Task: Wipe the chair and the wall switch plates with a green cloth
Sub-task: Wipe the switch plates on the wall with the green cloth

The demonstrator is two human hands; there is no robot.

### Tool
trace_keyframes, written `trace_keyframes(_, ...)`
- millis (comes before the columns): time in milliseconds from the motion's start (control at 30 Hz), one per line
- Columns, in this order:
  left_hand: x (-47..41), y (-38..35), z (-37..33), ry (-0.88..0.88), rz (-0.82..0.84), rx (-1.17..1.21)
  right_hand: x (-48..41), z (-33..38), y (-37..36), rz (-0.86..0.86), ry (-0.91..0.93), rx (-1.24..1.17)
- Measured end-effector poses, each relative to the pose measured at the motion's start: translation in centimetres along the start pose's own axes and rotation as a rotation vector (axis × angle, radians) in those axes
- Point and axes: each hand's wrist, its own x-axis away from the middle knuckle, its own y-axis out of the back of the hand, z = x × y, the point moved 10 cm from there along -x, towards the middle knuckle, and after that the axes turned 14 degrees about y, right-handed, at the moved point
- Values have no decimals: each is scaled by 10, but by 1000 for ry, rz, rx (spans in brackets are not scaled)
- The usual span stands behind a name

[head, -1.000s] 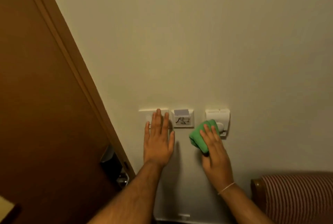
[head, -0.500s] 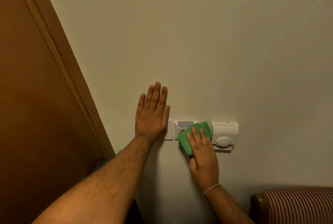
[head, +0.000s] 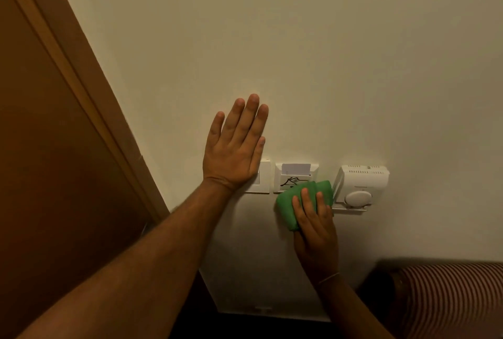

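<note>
The right hand (head: 315,227) presses the green cloth (head: 296,202) with flat fingers on the card switch plate (head: 295,178); it should rub the corners gently. The left hand (head: 234,153) lies spread on the wall (head: 299,52).

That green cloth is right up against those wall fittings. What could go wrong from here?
1. The green cloth under the right hand sits just below the key card standing in its slot; an upward wipe might knock it loose.
2. The cloth lies beside the thermostat, so a sideways stroke could turn its round dial.
3. The left hand rests flat on the wall, its heel covering the switch plate; leaning could flip the switch.
</note>
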Motion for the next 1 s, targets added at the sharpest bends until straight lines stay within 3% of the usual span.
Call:
trace_keyframes(200, 0, 2, -2, -5, -27, 19, -11, 15, -11, -35, -86, -104)
trace_keyframes(467, 1, 4, 3, 12, -30, 16, -26, 43, -21, 16, 57, -85)
trace_keyframes(700, 2, 4, 5, 9, -42, 23, 1, 1, 2, -130, -145, -64)
trace_keyframes(1000, 2, 4, 6, 9, -63, 26, -28, 8, 7, -230, -101, -122)
